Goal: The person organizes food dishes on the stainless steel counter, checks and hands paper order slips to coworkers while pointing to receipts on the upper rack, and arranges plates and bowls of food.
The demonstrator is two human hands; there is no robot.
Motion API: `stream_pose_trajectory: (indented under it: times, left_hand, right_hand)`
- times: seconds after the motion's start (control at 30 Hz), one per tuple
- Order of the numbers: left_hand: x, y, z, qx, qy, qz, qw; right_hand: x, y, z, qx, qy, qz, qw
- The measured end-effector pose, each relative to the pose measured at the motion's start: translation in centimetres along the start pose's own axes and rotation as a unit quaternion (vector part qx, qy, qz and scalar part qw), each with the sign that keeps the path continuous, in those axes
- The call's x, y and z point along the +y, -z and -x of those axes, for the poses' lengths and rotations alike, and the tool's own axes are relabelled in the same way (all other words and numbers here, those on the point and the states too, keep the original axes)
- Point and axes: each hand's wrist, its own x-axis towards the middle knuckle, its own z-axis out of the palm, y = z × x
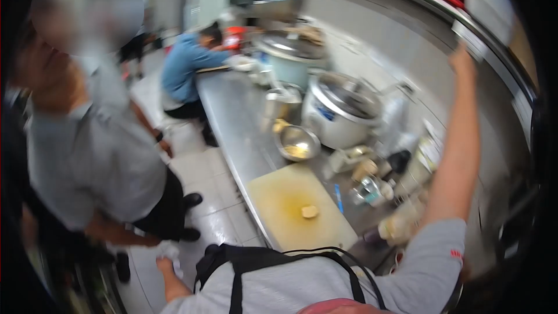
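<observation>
My right hand (462, 61) is raised at the upper right, against a white label (468, 40) on the shelf's edge; its fingers are too blurred to make out. Low at the left, my left hand (167, 266) is closed around a white crumpled cloth or paper (170, 250). In front of my body a pale cutting board (285, 197) lies on the counter, with a yellow stain and a small yellowish piece of food (310, 212) on it. Just beyond the board is a metal bowl (297, 142) holding yellow pieces.
The steel counter (232, 122) runs away from me along a tiled wall. Large lidded cookers (340, 110) stand against the wall. Bottles and containers (372, 189) crowd the right. One person in a grey shirt (96, 145) stands close at left; another in blue (189, 64) leans at the far end.
</observation>
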Motion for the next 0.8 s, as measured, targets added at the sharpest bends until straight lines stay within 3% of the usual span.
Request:
stream_pose_trajectory:
  times: [0.07, 0.1, 0.17, 0.3, 0.5, 0.57, 0.67, 0.7, 0.73, 0.77, 0.8]
  left_hand:
    - [0.0, 0.3, 1.3, 0.021, -0.067, -0.086, 0.994]
    - [2.1, 1.2, 2.4, 0.008, -0.001, -0.034, 0.999]
    - [1.5, 0.9, 2.0, -0.003, 0.033, 0.047, 0.998]
    - [2.1, 2.2, 3.5, 0.025, 0.036, -0.003, 0.999]
    - [2.5, 2.9, 4.6, -0.003, 0.025, -0.046, 0.999]
    - [1.7, 1.8, 4.0, -0.023, 0.010, -0.067, 0.997]
    - [3.0, 0.9, 4.5, -0.043, 0.007, -0.073, 0.996]
    - [3.8, 0.9, 4.8, -0.061, 0.001, -0.059, 0.996]
    - [4.6, 0.8, 5.2, -0.078, -0.004, -0.046, 0.996]
    - [5.3, 0.9, 5.6, -0.096, -0.008, -0.033, 0.995]
    - [6.2, 1.0, 6.0, -0.102, -0.016, -0.031, 0.994]
  right_hand:
    - [0.3, -0.2, -0.6, -0.023, -0.019, 0.017, 0.999]
    - [0.3, -0.1, -0.6, -0.016, -0.025, 0.022, 0.999]
    - [0.5, -0.3, -0.7, -0.005, -0.028, 0.029, 0.999]
    - [0.4, 0.2, -0.1, 0.003, -0.036, 0.011, 0.999]
    - [-1.7, -0.8, 3.0, -0.003, 0.065, -0.044, 0.997]
    - [-5.8, -0.7, 9.1, -0.039, 0.121, -0.074, 0.989]
    - [-10.6, -4.1, 19.4, -0.180, 0.271, -0.132, 0.936]
    - [-12.7, -2.8, 24.2, -0.253, 0.340, -0.099, 0.901]
    - [-13.4, -5.7, 27.4, -0.313, 0.382, -0.098, 0.864]
    - [-14.6, -2.6, 31.8, -0.400, 0.423, -0.114, 0.805]
    - [-15.5, -4.2, 35.2, -0.447, 0.498, -0.030, 0.743]
